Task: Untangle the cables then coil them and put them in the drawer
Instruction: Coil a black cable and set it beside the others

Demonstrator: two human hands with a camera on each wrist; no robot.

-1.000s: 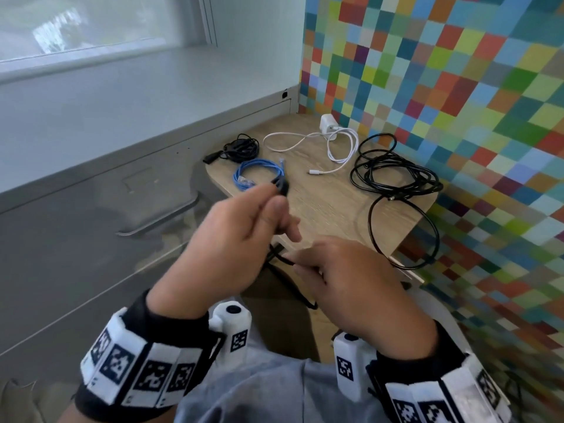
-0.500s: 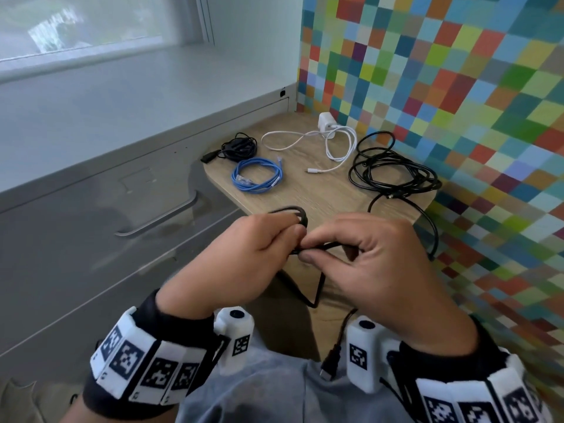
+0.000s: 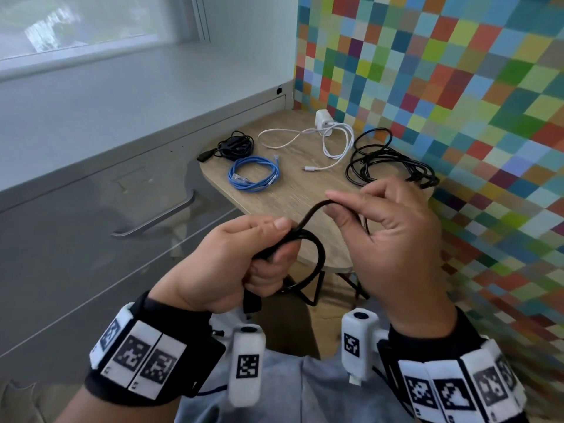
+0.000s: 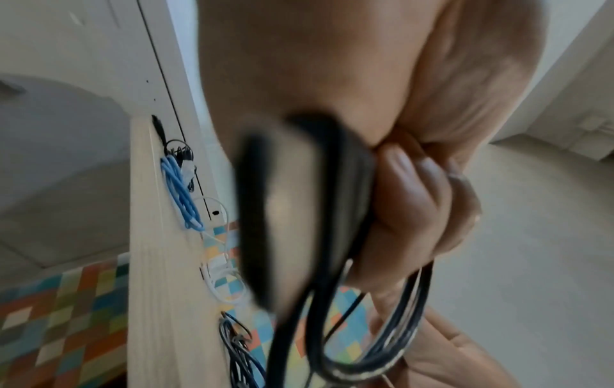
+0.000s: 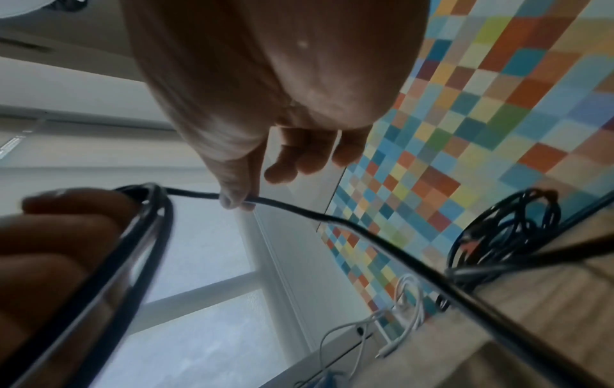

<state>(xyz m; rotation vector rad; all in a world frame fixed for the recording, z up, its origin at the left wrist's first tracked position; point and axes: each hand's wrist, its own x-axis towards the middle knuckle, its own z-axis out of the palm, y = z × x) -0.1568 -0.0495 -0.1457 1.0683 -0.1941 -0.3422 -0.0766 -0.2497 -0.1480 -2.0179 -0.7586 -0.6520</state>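
the person's left hand (image 3: 244, 257) is closed around a small bundle of finished loops of the black cable (image 3: 317, 254), thumb clamped over the top. the right hand (image 3: 393, 239) pinches the free run of the same cable between thumb and forefinger just beside the bundle; its other fingers are spread and relaxed. the cable is held in the air above the near edge of the counter (image 3: 293, 196), and its tail runs back toward the loose black pile (image 3: 387, 160) by the tiled wall.

step in hand, as judged: forming the next loop of the coil.

- match the new loop to the size of the loops already held.
- let the cable roll slightly in the pinch so that twist does not build up.
- lay the turn under the left thumb before sliding the right hand along.
- draw the tail gently; it may still be caught in the pile.

the blue cable (image 3: 254, 178), the white charger cable (image 3: 320, 141) and a small black bundle (image 3: 235, 145) lie apart on the counter. the drawer (image 3: 122, 215) to the left, with a bar handle, appears closed.

differences between views:

- the head view alone shows both hands together, the drawer and the layout of the counter.
- the left wrist view shows several thin turns (image 4: 392, 341) hanging below the fingers (image 4: 408, 199), a count the head view hides; much of it is blurred.
- the right wrist view shows the pinch point (image 5: 239, 199) clearly, and the cable (image 5: 382, 244) leading down to the counter near the pile (image 5: 511, 231).
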